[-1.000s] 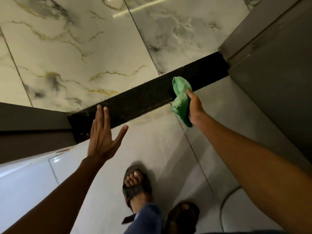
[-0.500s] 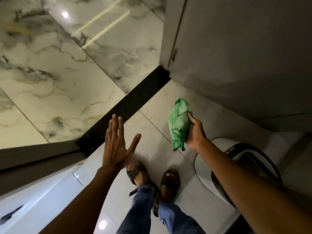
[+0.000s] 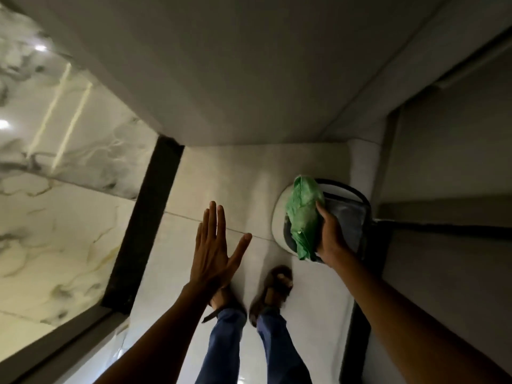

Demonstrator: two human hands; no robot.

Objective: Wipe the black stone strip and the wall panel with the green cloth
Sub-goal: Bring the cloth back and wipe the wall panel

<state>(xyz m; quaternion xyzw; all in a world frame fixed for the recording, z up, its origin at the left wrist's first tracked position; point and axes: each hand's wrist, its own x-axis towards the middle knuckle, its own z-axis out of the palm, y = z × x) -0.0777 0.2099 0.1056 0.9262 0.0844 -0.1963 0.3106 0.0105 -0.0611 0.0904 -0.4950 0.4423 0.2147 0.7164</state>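
The green cloth [image 3: 303, 216] hangs crumpled from my right hand [image 3: 331, 239], which grips it in the air above a round floor appliance, well to the right of the strip. The black stone strip [image 3: 144, 220] runs along the floor at the left, between the marble floor and the white tiles. A plain grey wall panel [image 3: 235, 65] fills the top of the view. My left hand [image 3: 214, 248] is held flat with fingers spread above the white tiles, holding nothing, a little right of the strip.
A round white and black appliance [image 3: 352, 214] sits on the floor under the cloth. My two feet in sandals [image 3: 273, 289] stand on the white tiles [image 3: 235, 176]. Glossy marble floor [image 3: 55, 189] lies left of the strip. Grey panels [image 3: 448, 167] close in the right side.
The view has swung right, away from the strip, toward the grey panel and the appliance. My right hand has carried the cloth off the strip and over the appliance. My left hand stays open.
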